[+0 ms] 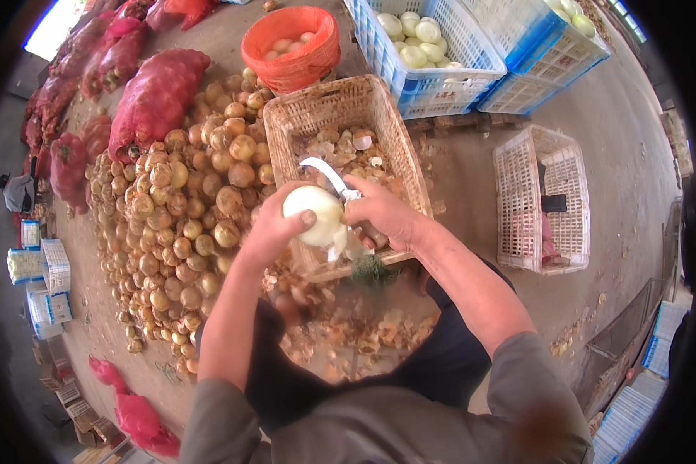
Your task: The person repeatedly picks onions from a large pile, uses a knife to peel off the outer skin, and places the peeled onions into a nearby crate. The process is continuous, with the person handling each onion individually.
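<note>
My left hand grips a large onion whose surface is mostly white and peeled, the thumb pressed on its near side. A flap of peel dangles from the onion's lower right. In my right hand is a knife with a short curved blade and a white-wrapped handle; the blade points up and left, past the onion's far side. Both hands are over a dirty plastic crate holding onion skins and scraps. The underside of the onion is hidden.
Unpeeled onions form a heap at left, with a red mesh sack behind. Beyond the crate stand a red-lined bucket and a blue-and-white crate of peeled onions. An upturned-sideways white crate sits right. A person is far left.
</note>
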A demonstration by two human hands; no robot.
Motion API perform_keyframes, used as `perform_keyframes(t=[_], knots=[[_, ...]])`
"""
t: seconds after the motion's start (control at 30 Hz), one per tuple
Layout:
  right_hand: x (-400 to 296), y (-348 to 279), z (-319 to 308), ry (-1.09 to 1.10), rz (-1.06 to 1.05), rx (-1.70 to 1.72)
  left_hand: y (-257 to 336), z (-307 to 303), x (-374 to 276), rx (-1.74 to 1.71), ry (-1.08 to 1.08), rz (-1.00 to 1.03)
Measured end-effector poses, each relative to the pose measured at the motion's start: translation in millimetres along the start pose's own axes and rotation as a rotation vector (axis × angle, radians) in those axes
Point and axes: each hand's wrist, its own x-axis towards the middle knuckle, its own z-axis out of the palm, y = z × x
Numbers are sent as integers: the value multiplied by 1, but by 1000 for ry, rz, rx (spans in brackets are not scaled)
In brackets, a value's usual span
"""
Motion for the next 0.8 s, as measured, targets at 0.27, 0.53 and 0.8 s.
perform_keyframes(t=[0.27,0.53,0.8], knots=[[0,4,-2,-13,7,53,-3,6,1,-141,-11,-24],[6,7,0,19,-71,87,-7,-1,7,-300,30,-58],[9,8,-6,112,-216,-107,9,-2,2,-95,165,73]])
